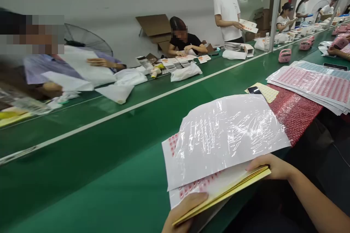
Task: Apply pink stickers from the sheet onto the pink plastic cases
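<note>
My left hand (182, 212) grips the near left corner of a thin stack of sheets (218, 189) with a yellow backing edge and pink sticker rows. My right hand (269, 166) pinches the same stack at its right end, fingers curled over the edge. A clear plastic sheet (226, 134) lies on top of the stack, glossy and wrinkled. The stack rests at the near edge of the green table (109, 160).
To the right lie a red patterned sheet (295, 113), a pale yellow sticker sheet (266, 91) with a dark phone (253, 90), and a pile of pink sticker sheets (317, 83). Across the belt, seated and standing people handle papers and white bags (186, 72). Pink devices (284, 55) stand further along.
</note>
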Demonstrator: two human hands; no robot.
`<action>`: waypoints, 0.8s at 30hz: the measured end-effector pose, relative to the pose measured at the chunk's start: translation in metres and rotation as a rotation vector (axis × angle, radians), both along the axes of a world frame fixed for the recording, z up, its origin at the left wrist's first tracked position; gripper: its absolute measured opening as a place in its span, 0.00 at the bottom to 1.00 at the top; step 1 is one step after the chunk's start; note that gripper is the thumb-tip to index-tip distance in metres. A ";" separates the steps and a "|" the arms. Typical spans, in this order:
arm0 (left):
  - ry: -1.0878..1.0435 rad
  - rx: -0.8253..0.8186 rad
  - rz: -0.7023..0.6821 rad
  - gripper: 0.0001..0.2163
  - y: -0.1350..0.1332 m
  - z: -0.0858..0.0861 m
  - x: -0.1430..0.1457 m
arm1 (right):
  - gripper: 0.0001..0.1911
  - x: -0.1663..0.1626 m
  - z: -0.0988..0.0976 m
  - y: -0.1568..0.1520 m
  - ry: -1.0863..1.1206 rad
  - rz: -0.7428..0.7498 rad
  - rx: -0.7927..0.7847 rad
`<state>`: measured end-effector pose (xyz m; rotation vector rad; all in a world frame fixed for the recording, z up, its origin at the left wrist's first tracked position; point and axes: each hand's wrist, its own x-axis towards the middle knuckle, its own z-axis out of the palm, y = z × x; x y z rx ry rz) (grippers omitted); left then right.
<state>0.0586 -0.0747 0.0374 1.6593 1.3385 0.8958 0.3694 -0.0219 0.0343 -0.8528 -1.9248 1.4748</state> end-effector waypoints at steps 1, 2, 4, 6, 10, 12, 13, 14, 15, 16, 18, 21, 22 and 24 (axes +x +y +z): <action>-0.002 -0.002 -0.040 0.19 0.000 0.000 0.000 | 0.18 -0.001 0.000 0.000 0.026 0.019 0.008; -0.001 -0.008 -0.075 0.18 0.001 0.002 0.000 | 0.16 -0.003 0.000 0.000 0.043 0.036 0.016; 0.001 -0.022 -0.120 0.15 0.001 0.007 0.001 | 0.14 -0.006 0.000 0.000 0.054 0.057 0.042; -0.018 0.002 -0.123 0.12 0.000 0.013 0.004 | 0.14 -0.009 0.000 0.001 0.070 0.063 0.077; -0.018 0.094 -0.134 0.09 -0.001 0.015 0.009 | 0.11 -0.011 0.000 0.004 0.032 0.019 0.068; 0.030 0.061 -0.106 0.10 -0.001 0.012 0.011 | 0.11 -0.012 0.001 0.005 -0.001 -0.010 0.051; 0.041 0.024 -0.052 0.11 0.000 0.011 0.012 | 0.12 -0.013 0.001 0.005 -0.003 -0.031 0.043; 0.028 -0.028 0.033 0.12 0.000 0.010 0.013 | 0.12 -0.014 0.002 0.005 0.001 -0.061 0.026; -0.013 -0.095 0.141 0.13 0.000 0.008 0.013 | 0.13 -0.015 0.003 0.004 0.008 -0.104 -0.006; -0.078 -0.179 0.250 0.15 0.001 0.007 0.014 | 0.14 -0.016 0.003 0.004 0.015 -0.154 -0.057; -0.242 -0.354 0.403 0.21 0.001 0.006 0.014 | 0.16 -0.020 0.002 0.002 0.029 -0.241 -0.199; -0.386 -0.444 0.372 0.29 0.002 0.009 0.011 | 0.19 -0.025 0.000 0.000 0.049 -0.319 -0.381; -0.378 -0.416 0.327 0.31 0.001 0.012 0.010 | 0.20 -0.026 -0.001 -0.001 0.055 -0.347 -0.409; -0.301 -0.315 0.281 0.34 0.000 0.018 0.009 | 0.20 -0.027 0.000 -0.001 0.058 -0.396 -0.423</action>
